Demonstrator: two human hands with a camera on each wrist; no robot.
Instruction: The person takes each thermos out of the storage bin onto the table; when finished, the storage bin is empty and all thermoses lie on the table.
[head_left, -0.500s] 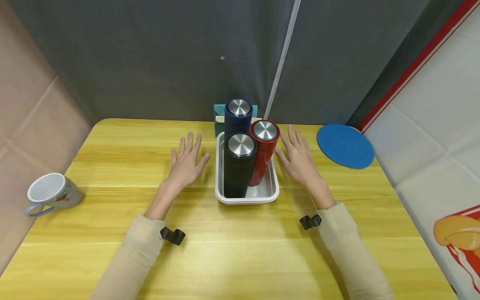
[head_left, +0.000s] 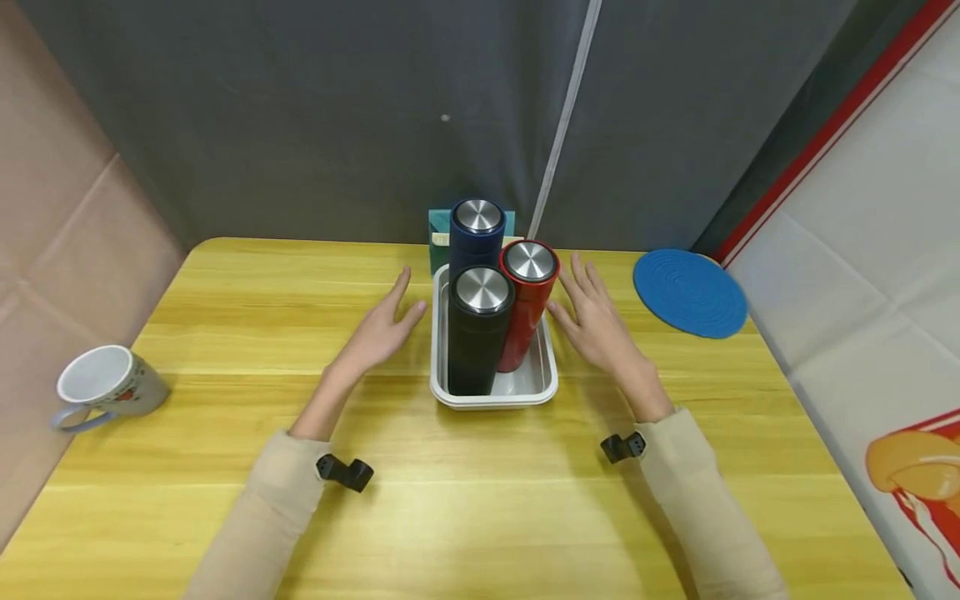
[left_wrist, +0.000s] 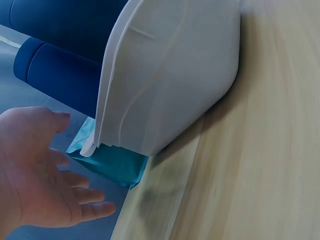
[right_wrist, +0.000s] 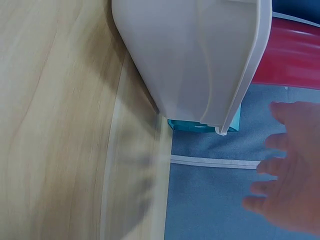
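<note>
table (head_left: 225,517): yellow wood, grey curtain behind
tray (head_left: 495,397): white, centre of table, holds three flasks
your left hand (head_left: 378,329): fingers straight, beside tray's left wall
your right hand (head_left: 596,321): fingers straight, beside its right wall

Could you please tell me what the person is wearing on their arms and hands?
Both arms wear long beige sleeves reaching the wrists. A small black camera mount sits at the left wrist and another at the right. The left hand and right hand are bare: no gloves.

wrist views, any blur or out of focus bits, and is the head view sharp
Left wrist: the left hand is soft and the table streaked. Right wrist: the right hand is blurred. Head: sharp, with glare on the flask lids.
</note>
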